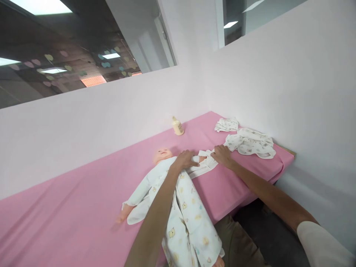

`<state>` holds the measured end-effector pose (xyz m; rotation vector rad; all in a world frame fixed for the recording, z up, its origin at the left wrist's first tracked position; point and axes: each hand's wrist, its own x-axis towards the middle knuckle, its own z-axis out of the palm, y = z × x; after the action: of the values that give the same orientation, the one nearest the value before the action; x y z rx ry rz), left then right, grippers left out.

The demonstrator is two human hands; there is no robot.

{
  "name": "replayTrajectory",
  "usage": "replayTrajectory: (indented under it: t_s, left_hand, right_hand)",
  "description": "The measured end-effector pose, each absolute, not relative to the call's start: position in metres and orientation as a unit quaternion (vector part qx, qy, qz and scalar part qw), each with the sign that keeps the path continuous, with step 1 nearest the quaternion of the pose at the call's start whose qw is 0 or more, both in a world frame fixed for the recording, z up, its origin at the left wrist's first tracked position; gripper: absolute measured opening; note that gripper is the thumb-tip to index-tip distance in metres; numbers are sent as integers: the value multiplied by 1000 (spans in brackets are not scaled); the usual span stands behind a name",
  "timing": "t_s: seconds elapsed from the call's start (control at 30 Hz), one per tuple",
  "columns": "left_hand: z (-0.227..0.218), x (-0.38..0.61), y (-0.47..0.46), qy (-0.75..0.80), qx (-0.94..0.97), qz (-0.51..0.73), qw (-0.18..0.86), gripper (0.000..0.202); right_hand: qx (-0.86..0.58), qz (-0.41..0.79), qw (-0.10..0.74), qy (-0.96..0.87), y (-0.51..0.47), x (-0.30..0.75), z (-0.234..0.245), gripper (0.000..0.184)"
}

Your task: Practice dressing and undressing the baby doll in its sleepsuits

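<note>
A baby doll point(191, 198) lies on its back, dressed in white clothes with small printed animals. Its head point(163, 154) points toward the wall and its legs toward me. My left hand point(187, 160) is closed around the doll's arm on the right side, at the white cuff; the doll's small hand point(203, 158) shows beyond my fingers. My right hand point(221, 154) pinches the end of a white sleeve point(204, 169), which lies stretched out under that arm. The doll's other arm point(125, 212) rests out to the left in its long sleeve. My left forearm hides part of its body.
The doll lies on a table with a pink cover point(78, 207), set against white walls. A pale yellow pump bottle point(177, 127) stands by the back wall. Folded printed baby clothes point(250, 142) and a smaller folded cloth point(226, 125) lie at the right.
</note>
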<state>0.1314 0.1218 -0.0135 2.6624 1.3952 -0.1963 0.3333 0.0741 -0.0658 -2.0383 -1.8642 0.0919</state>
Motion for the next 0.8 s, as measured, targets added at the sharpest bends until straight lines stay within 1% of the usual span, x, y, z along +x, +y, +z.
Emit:
replayTrajectory:
  t_s: [0.1,0.2,0.3,0.4,0.47,0.57,0.67,0.73,0.8]
  left_hand:
    - [-7,127,118,463,882,-47,72,47]
    - [5,122,111,473,875,-18,104,37]
    - [16,117,103,472,861,-10,191,31]
    - [21,115,100,468,835,11,289,32]
    - [20,115,101,476,820,30,315,34]
    - [13,116,106,490,818,61,294,37]
    - [4,121,112,499,830,80,235,41]
    - [-1,125,114,503,840,68,194,44]
    - [-3,126,114,505,848,50,152,44]
  right_hand:
    - [-747,32,189,-636,74,341,-64,20]
    - [-762,44,198,-615,75,344,-62,20]
    - [-769,68,215,-599,76,346,-63,21]
    - [-773,78,217,-591,77,347,-66,21]
    - [-767,83,209,-600,77,347,-68,20]
    - [-753,83,200,-622,75,344,-71,19]
    - [-733,49,200,-648,67,334,-71,19]
    - [-709,17,222,-669,59,323,-69,20]
    - [-667,8,270,-695,51,309,-67,20]
